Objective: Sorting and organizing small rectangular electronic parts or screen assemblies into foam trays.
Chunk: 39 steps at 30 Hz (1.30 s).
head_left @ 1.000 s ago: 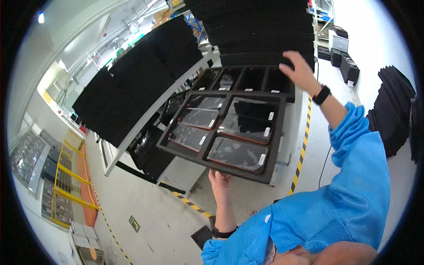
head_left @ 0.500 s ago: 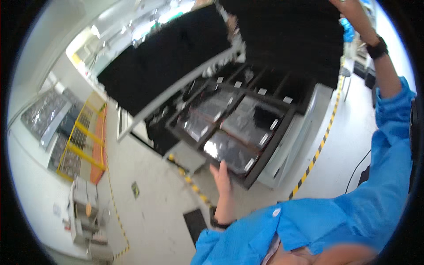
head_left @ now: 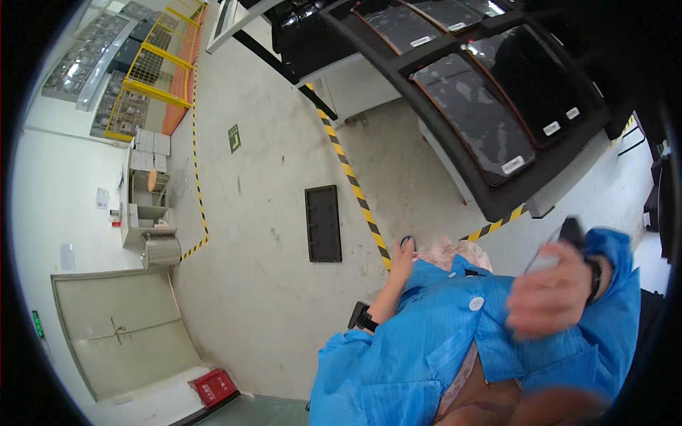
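Observation:
My left hand (head_left: 402, 264) is low in front of my body, beside a pale pink cloth (head_left: 452, 253). A small dark-blue loop (head_left: 408, 243) shows at its fingertips; its fingers seem curled, and what they hold is not clear. My right hand (head_left: 547, 292) is raised before my chest, smeared by motion. A small dark object (head_left: 570, 231) shows just beyond it, and I cannot tell if the hand holds it. Ahead of both hands is a black tray (head_left: 490, 202) bearing several dark glass panels (head_left: 474, 117) with white labels. Neither hand touches the tray.
A flat black tray (head_left: 323, 224) lies on the floor to the left, near yellow-black striped tape (head_left: 353, 169). Farther left are a yellow barrier (head_left: 148, 89), a shelf unit (head_left: 144, 213), a metal bin (head_left: 162, 250), a double door (head_left: 124, 341) and a red box (head_left: 214, 387).
My view has swung downward and nearer the tray. My raised right hand has come down to my chest. My left hand has left the tray's near edge and drawn back toward my body.

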Motion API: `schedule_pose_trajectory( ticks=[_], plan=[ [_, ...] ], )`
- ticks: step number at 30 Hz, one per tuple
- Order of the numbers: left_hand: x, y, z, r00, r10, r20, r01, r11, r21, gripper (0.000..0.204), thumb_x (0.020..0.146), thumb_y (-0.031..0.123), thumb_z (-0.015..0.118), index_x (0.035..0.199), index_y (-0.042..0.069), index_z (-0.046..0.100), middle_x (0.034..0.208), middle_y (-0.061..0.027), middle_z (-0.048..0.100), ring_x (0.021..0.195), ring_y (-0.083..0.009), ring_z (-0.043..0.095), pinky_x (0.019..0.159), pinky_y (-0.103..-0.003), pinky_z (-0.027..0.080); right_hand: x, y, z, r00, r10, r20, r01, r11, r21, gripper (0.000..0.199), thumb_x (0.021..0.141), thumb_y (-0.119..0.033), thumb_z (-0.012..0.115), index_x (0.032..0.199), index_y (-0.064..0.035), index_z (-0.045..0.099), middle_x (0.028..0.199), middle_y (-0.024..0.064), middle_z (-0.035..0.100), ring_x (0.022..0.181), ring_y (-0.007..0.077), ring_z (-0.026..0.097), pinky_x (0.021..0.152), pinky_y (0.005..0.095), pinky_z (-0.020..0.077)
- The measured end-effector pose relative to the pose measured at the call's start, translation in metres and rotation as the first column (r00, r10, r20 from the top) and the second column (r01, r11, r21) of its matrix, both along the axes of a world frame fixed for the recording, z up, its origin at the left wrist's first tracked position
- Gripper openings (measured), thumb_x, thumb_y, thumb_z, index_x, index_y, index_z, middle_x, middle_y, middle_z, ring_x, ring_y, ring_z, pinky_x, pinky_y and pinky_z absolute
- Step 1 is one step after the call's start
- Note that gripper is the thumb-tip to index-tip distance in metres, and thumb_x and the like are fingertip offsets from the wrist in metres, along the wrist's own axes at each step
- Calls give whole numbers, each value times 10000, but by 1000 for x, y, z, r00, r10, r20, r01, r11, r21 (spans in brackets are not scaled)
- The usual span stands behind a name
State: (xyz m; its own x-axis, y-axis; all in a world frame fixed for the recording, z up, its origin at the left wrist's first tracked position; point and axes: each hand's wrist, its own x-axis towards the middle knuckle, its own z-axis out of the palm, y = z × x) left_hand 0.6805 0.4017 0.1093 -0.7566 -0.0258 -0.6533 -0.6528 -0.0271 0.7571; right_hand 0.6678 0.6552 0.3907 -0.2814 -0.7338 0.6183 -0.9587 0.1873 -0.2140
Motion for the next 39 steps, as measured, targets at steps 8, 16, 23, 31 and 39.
schedule_pose_trajectory(
  ticks=[8, 16, 23, 31, 39],
  plan=[
    [32, -106, -115, 994, 104, 25, -90, 943, -321, 531, 787, 255, 547, 1104, -120, 344, 948, -167, 541, 824, -174, 541, 695, -262, 429, -6, -78, -70, 713, -141, 687, 326, 934, -147, 294, 736, -199, 555, 980, -38, 527, 969, 96, 519, 912, 230, 505, 794, 326, 383],
    [25, -258, -298, 970, -206, 131, 244, 838, -489, 648, 740, 290, 588, 1139, -143, 315, 1117, -256, 445, 1033, -303, 456, 861, -341, 364, -35, -170, -118, 585, -458, 670, 740, 639, -210, 350, 698, -121, 564, 1021, -22, 473, 1019, 131, 468, 949, 239, 453, 820, 336, 349],
    [-44, -315, -286, 957, -274, 91, 223, 502, -836, 581, 714, 255, 595, 1142, -59, 360, 1079, -226, 455, 1001, -349, 440, 849, -391, 366, -60, -268, -262, 365, -322, 873, 581, 812, 57, 266, 651, -7, 567, 912, -20, 519, 916, 126, 524, 856, 265, 509, 759, 320, 400],
    [-60, -347, -518, 931, -297, 210, 261, 142, -955, 443, 677, 270, 619, 1017, 50, 439, 963, -121, 499, 863, -274, 509, 688, -387, 431, -81, -259, -463, 345, -487, 802, 558, 794, 242, 281, 630, 26, 526, 907, -19, 503, 856, 125, 514, 792, 255, 504, 718, 317, 408],
    [-42, -349, -633, 917, 47, 396, 385, 153, -910, 136, 780, 135, 432, 877, 53, 482, 851, -94, 537, 749, -250, 546, 671, -350, 453, -103, -247, -542, 394, -515, 761, 553, 794, 251, 258, 649, 3, 517, 904, -23, 493, 847, 118, 494, 749, 217, 500, 680, 298, 403]
  ],
)
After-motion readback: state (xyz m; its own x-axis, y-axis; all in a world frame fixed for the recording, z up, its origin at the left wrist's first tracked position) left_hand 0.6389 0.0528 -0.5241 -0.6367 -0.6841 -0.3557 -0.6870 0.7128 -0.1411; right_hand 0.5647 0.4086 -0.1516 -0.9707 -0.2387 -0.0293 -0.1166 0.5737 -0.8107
